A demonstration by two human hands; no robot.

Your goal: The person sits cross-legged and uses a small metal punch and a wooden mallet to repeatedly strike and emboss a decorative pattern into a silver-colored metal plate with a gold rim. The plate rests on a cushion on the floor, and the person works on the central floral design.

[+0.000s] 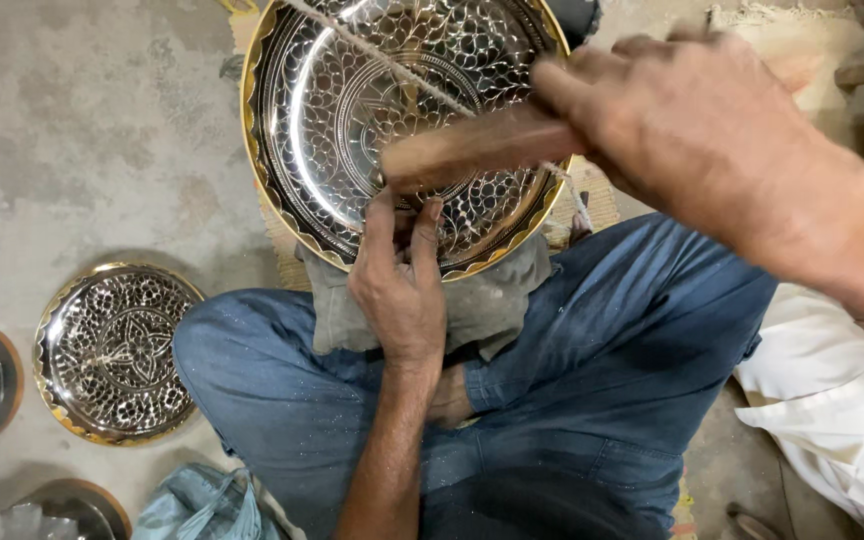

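Silver engraved plate [352,110] with a gold rim rests tilted on the lap, centre far. Left hand [400,285] pinches a small tool against its near rim. Right hand [697,130] grips a wooden handle [472,150] above the plate. A smaller plate [112,352] lies on the floor [82,130], left.

Metalcraft workshop, bare concrete floor [82,130], engraved brass plates [112,352] laid about, worker seated cross-legged on woven mat [282,235]
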